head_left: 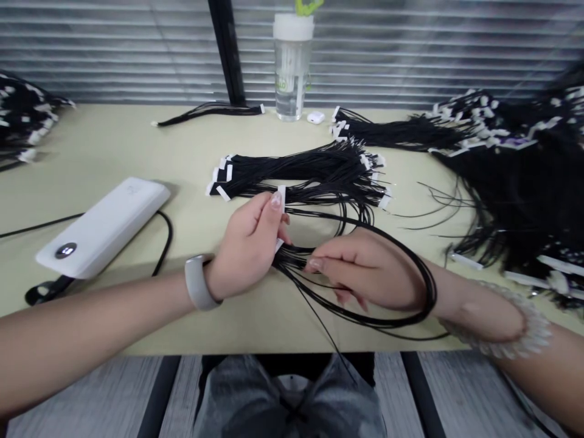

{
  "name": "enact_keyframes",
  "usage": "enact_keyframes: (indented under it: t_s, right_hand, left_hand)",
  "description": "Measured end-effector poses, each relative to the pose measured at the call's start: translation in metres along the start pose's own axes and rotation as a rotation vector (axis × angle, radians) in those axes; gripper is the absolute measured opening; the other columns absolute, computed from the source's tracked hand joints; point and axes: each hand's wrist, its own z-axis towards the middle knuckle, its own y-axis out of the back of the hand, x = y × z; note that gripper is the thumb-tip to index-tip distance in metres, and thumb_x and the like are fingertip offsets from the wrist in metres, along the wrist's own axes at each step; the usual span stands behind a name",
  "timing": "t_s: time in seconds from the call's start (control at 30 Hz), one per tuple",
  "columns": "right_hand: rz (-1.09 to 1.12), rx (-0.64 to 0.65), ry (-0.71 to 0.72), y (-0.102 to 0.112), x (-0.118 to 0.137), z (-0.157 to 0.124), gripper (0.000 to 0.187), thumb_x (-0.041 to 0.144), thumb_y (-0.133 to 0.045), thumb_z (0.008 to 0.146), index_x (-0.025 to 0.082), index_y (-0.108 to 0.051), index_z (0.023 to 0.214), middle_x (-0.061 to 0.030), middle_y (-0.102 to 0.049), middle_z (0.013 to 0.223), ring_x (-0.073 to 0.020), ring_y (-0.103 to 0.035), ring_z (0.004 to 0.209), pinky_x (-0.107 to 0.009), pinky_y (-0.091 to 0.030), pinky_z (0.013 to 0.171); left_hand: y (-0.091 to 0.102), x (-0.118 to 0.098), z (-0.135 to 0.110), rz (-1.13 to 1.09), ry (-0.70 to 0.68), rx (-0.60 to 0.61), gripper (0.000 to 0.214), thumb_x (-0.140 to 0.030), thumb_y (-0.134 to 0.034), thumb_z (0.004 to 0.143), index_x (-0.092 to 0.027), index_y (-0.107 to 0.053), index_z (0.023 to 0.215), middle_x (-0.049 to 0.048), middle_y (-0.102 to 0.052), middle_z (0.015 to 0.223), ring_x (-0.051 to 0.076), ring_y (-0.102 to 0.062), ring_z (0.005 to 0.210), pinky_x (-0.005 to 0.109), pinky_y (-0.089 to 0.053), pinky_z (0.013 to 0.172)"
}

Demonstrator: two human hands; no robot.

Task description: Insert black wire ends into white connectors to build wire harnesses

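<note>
My left hand [255, 234] is closed on the white connector end of a black wire harness [424, 280], thumb pressed against a white connector [281, 198]. A second white piece shows just below those fingers. From there the black wires loop out to the right, around my right hand [369, 271], and back. The right hand's thumb and fingers are closed on some of the wires near the left hand. One loose wire hangs down past the table's front edge. Just behind the hands lies a bundle of black harnesses [296, 167] with white connectors at both ends.
A white power bank [104, 225] with a black cable lies on the left. At the back stand a water bottle [292, 73] and a small white case [316, 117]. A single harness [210, 112] lies back left. Large harness piles [529, 182] cover the right side.
</note>
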Motion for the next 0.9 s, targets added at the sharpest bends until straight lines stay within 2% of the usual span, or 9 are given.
enact_keyframes:
  t_s: [0.1,0.27,0.4,0.47,0.6,0.73,0.8,0.9]
  right_hand:
    - [0.071,0.076,-0.101,0.001,-0.001,-0.001,0.033,0.035,-0.037,0.087,0.016,-0.045,0.062,0.0066,-0.05,0.044,-0.0034,-0.045,0.032,-0.013,-0.032,0.035]
    - [0.045,0.207,-0.088,-0.004,0.003,0.004,0.022,0.022,-0.04,0.078,0.015,-0.041,0.058,0.0069,-0.041,0.042,-0.0041,-0.049,0.037,-0.011,-0.03,0.037]
    - [-0.093,0.069,0.01,-0.001,0.0,0.004,0.014,0.015,-0.042,0.071,0.015,-0.049,0.059,0.0062,-0.046,0.049,-0.0027,-0.037,0.043,-0.014,-0.026,0.041]
    - [-0.12,0.027,0.031,0.003,-0.004,0.001,0.011,0.015,-0.045,0.069,0.015,-0.054,0.063,0.006,-0.049,0.053,-0.0035,-0.035,0.047,-0.015,-0.026,0.043]
    - [-0.105,0.078,0.031,0.012,-0.01,-0.001,0.012,0.021,-0.047,0.075,0.016,-0.054,0.067,0.0053,-0.05,0.056,-0.0037,-0.036,0.049,-0.014,-0.027,0.043]
    - [-0.217,0.085,0.023,0.014,-0.011,0.0,0.029,0.035,-0.043,0.084,0.015,-0.049,0.063,0.0046,-0.046,0.053,-0.0033,-0.035,0.047,-0.015,-0.025,0.042]
    - [-0.315,0.067,0.028,0.014,-0.01,-0.001,0.028,0.032,-0.042,0.084,0.015,-0.048,0.063,0.0048,-0.046,0.054,-0.003,-0.033,0.047,-0.016,-0.024,0.042]
    - [-0.477,-0.02,0.02,0.022,-0.008,-0.007,0.018,0.02,-0.047,0.077,0.015,-0.049,0.059,0.0062,-0.044,0.049,-0.0021,-0.029,0.044,-0.017,-0.019,0.04]
  left_hand:
    - [-0.001,0.001,0.0,-0.002,0.009,0.001,0.034,-0.031,-0.033,0.096,-0.018,-0.048,0.068,-0.002,-0.056,0.052,0.008,-0.052,0.049,0.019,-0.041,0.05]
    - [0.0,-0.003,-0.001,0.034,0.007,0.024,0.034,-0.031,-0.033,0.095,-0.018,-0.047,0.067,-0.002,-0.056,0.051,0.009,-0.053,0.052,0.019,-0.043,0.054]
    - [0.0,-0.005,-0.002,0.045,0.019,0.044,0.034,-0.031,-0.033,0.096,-0.019,-0.046,0.066,-0.0018,-0.056,0.053,0.009,-0.053,0.053,0.021,-0.043,0.056]
    - [0.0,-0.005,-0.001,0.05,0.024,0.046,0.035,-0.032,-0.032,0.096,-0.019,-0.046,0.066,-0.0016,-0.056,0.053,0.01,-0.053,0.053,0.021,-0.043,0.056]
    - [0.0,-0.004,0.0,0.06,0.033,0.049,0.036,-0.033,-0.032,0.096,-0.018,-0.046,0.065,-0.0016,-0.056,0.053,0.01,-0.052,0.054,0.022,-0.042,0.057]
    - [0.0,-0.005,0.0,0.052,0.03,0.054,0.036,-0.033,-0.032,0.096,-0.018,-0.046,0.065,-0.002,-0.055,0.053,0.01,-0.052,0.054,0.022,-0.042,0.058]
    - [0.0,-0.006,-0.001,0.056,0.025,0.057,0.036,-0.032,-0.032,0.096,-0.018,-0.047,0.066,-0.002,-0.055,0.053,0.01,-0.053,0.054,0.022,-0.043,0.058]
    - [0.001,-0.006,-0.001,0.066,0.027,0.071,0.035,-0.031,-0.032,0.096,-0.018,-0.048,0.066,-0.0015,-0.055,0.054,0.01,-0.054,0.056,0.022,-0.043,0.058]
